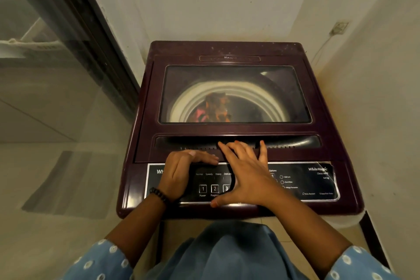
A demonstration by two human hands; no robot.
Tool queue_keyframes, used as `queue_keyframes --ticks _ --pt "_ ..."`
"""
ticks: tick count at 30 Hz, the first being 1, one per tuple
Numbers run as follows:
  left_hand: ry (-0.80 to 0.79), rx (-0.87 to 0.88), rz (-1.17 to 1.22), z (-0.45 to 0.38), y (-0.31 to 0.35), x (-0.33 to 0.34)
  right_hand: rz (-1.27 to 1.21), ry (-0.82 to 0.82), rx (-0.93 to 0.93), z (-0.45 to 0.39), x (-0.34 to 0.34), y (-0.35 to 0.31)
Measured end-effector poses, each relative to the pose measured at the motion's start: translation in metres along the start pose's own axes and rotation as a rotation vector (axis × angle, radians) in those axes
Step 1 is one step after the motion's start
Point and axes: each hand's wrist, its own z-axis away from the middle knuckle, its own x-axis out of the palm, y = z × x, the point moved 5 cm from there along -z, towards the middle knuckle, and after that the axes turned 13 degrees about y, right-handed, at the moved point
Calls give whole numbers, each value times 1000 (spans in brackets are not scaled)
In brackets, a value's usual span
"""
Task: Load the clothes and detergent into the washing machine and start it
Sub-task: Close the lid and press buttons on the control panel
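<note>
My right hand lies flat on the front of the washing machine, fingers spread and straight, their tips reaching the dark handle recess of the closed lid, my thumb down at the machine's front edge. My left hand rests just beside it, fingers pressed together and pointing toward the right hand along the lid's near edge, holding nothing. Under both palms is the control panel; the buttons 1, 2 and 3 show between my hands. Beyond my fingertips, through the lid's window, the clothes lie in the drum, orange and pink. A bead bracelet circles my left wrist.
</note>
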Motion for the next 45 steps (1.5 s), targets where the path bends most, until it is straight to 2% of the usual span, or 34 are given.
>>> queue_keyframes --ticks 15,21,45 --pt "6 -28 85 -4 -6 2 51 24 85 -2 0 -12" --pt "2 -50 119 -3 -9 3 -25 93 106 -3 4 -8" --pt "34 -29 68 -2 -6 4 38 158 117 -6 9 -10"
